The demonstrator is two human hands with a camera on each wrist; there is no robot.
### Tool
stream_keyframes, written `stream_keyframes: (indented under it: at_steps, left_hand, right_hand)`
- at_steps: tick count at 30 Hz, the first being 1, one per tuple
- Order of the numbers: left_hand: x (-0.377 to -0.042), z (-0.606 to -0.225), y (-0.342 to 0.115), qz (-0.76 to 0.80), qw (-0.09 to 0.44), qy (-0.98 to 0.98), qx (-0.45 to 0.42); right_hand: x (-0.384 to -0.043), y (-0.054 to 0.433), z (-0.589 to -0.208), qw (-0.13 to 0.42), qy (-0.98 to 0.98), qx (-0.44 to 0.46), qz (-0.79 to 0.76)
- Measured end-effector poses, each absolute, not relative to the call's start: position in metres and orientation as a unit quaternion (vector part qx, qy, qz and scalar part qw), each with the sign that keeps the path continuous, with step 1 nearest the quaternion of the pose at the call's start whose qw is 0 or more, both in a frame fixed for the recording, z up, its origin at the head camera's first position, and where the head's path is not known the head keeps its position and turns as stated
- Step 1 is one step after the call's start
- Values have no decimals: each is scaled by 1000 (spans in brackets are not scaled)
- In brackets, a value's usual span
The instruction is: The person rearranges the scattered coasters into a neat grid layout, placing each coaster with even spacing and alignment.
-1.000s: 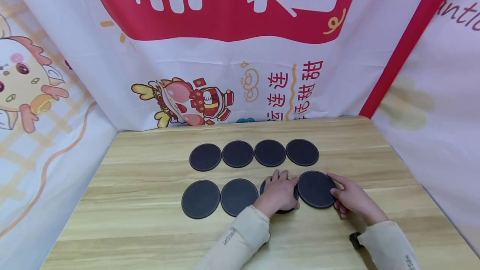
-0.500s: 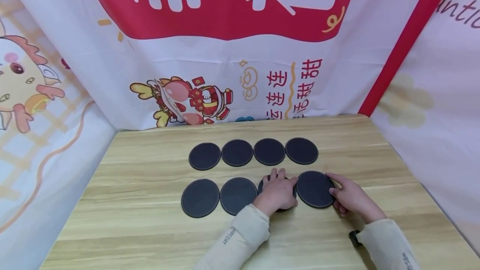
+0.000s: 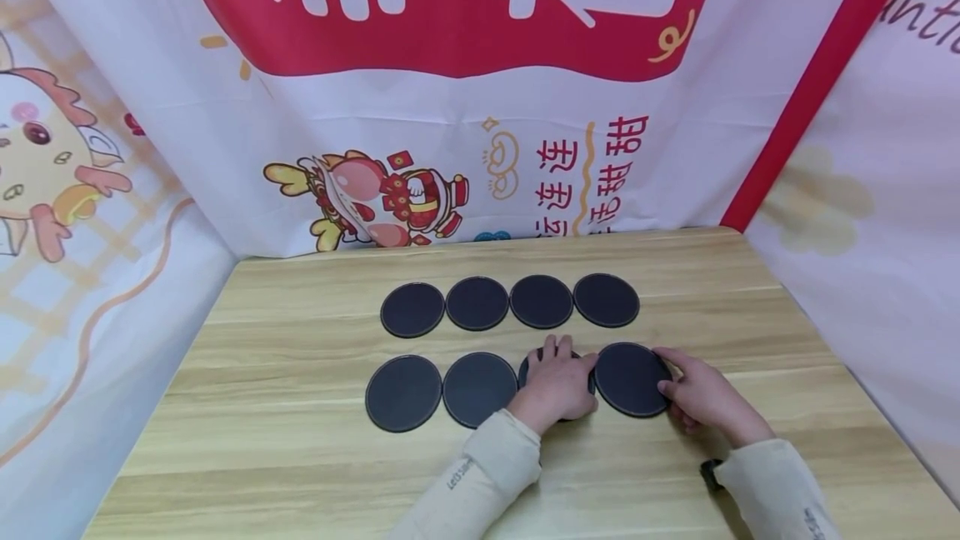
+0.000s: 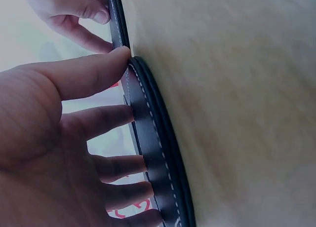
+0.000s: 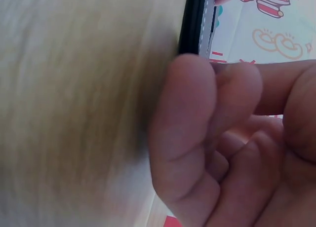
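Observation:
Black round coasters with light stitched rims lie in two rows. In the head view my left hand (image 3: pixel 557 383) rests on the third front-row coaster (image 3: pixel 527 370), hiding most of it. The left wrist view shows the straight fingertips (image 4: pixel 118 118) of that hand on its dark leather top (image 4: pixel 150 133), the thumb at the rim where the neighbouring coaster begins. My right hand (image 3: pixel 708 397) pinches the right edge of the rightmost front coaster (image 3: pixel 632 379) between thumb and fingers. In the right wrist view its curled fingers (image 5: pixel 185 108) hide part of the coaster's edge (image 5: pixel 193 27).
Behind, a row of several coasters (image 3: pixel 542 301) lies side by side. Two more front-row coasters, one at far left (image 3: pixel 403 393) and one beside it (image 3: pixel 477 390), lie left of my left hand. Printed cloth walls (image 3: pixel 435 107) border the wooden table (image 3: pixel 262 440).
Both hands stay nearly still on the same two coasters. The head view shifts slightly; no coaster is clearly displaced.

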State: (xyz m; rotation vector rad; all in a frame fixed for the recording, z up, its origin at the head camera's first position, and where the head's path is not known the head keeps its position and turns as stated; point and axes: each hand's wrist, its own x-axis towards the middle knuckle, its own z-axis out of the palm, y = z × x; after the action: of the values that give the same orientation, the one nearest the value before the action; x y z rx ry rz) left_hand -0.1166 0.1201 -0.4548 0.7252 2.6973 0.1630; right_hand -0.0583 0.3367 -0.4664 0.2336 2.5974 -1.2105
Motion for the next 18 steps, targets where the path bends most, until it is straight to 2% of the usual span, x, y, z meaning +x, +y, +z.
stream_keyframes:
  at_steps: [15, 18]
  left_hand:
    - [-116, -455, 115, 73, 153, 953, 251]
    - [-117, -448, 108, 88, 141, 953, 251]
  right_hand:
    - [-60, 339, -464, 136, 903, 66, -403]
    - [-59, 346, -461, 122, 902, 67, -408]
